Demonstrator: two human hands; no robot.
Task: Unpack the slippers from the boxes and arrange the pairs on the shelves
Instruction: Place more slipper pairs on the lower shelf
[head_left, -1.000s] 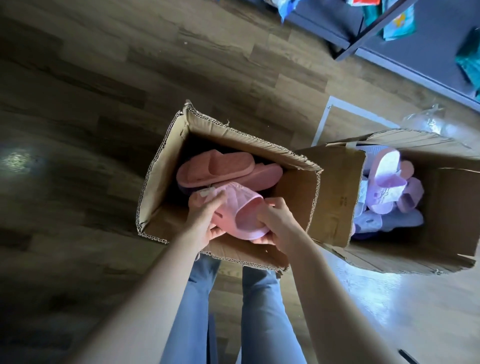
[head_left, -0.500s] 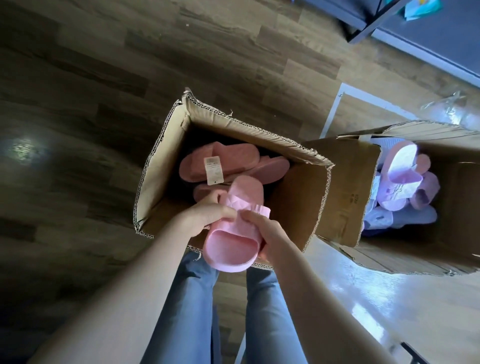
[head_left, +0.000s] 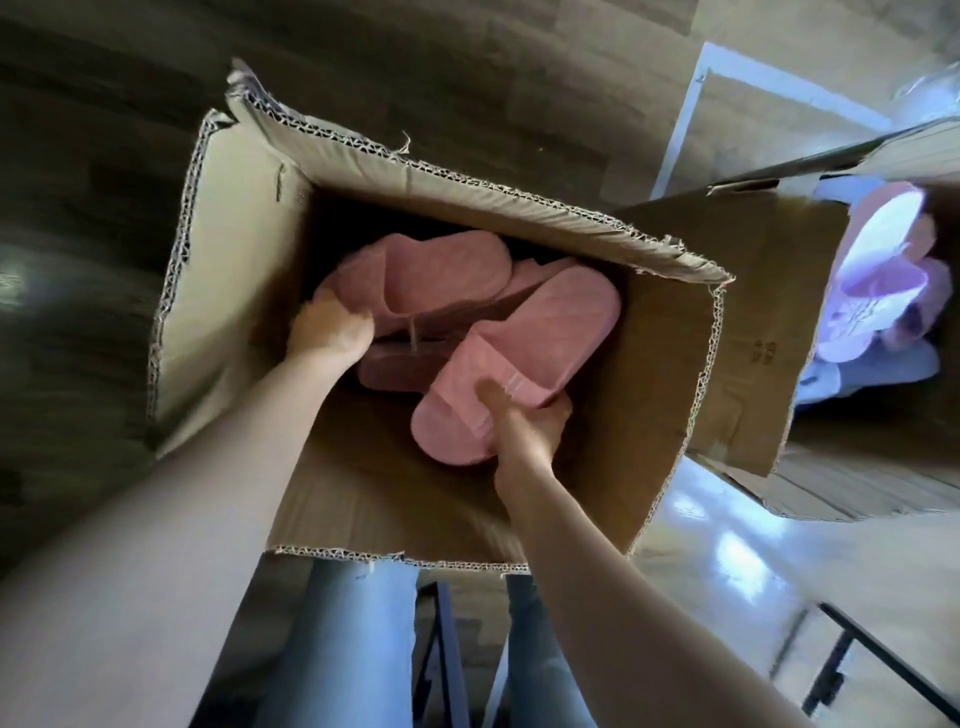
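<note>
The wooden floor (head_left: 130, 156) lay under everything, and on it stood the open cardboard box (head_left: 234, 249) I was bending over, its torn flaps splayed outward. A second box (head_left: 753, 312) sat touching it on my right, with lilac slippers (head_left: 878, 270) heaped inside.

My own box held pink pairs lying loose, not stacked. The far pink slipper (head_left: 441, 270) lay across the top of the pile. The near pink slipper (head_left: 545, 338) was tilted, with its toe end lifted toward me. A darker one (head_left: 400, 369) lay half buried beneath both.

My right hand (head_left: 524, 431) gripped the near pink slipper at its strap, thumb on top and fingers wrapped under the sole's edge. My left hand (head_left: 332, 327) had closed over the end of the far pink slipper, the fingertips hidden behind it.

I judged these slippers light and foam-like, soft enough to give under a squeeze yet keeping their shape. The ribbed, matte surface looked unlikely to slip. The strap band, or the rim of the sole just beside it, seemed the best place to hold, since one hand could lift each slipper there without folding it. Nothing about them looked fragile.

A thin strand (head_left: 413, 335) hung from the far slipper; I could not tell what it was.
</note>
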